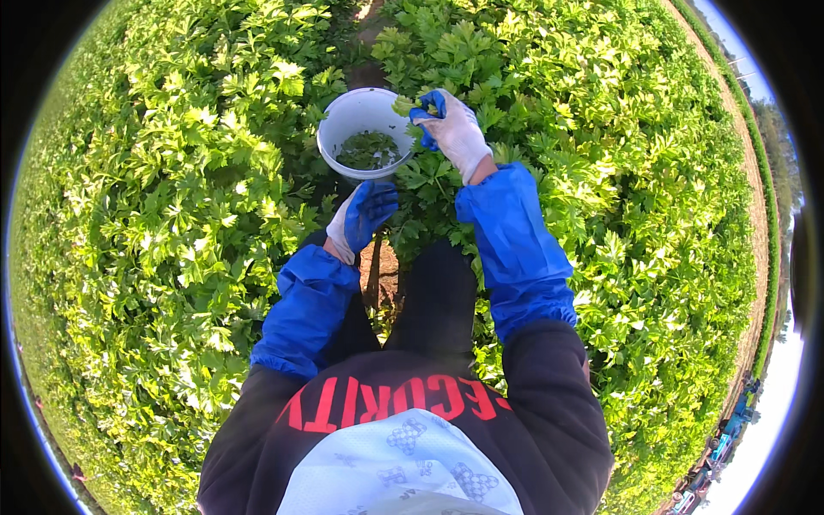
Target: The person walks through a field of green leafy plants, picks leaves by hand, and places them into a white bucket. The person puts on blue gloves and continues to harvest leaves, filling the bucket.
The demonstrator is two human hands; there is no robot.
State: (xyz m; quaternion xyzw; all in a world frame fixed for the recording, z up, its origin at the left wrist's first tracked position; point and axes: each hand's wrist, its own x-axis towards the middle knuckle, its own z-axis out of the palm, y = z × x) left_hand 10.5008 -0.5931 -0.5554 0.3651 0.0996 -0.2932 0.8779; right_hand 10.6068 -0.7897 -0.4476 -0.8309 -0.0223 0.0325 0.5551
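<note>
My right hand, in a white glove with a blue-coated palm, is raised just right of a white plastic bucket. Its curled fingers pinch a yellowish-green leaf close to the bucket's rim. Green leaf scraps lie on the bottom of the bucket. Just below the near rim is my left hand, gloved the same way. Its fingers are extended and I see nothing in them; whether it touches the bucket cannot be told. Blue sleeve covers reach over both forearms.
Dense leafy plants that look like celery crowd both sides. Between my dark-trousered legs a strip of bare soil shows, and more soil appears beyond the bucket. Vehicles stand at the far right edge of the field.
</note>
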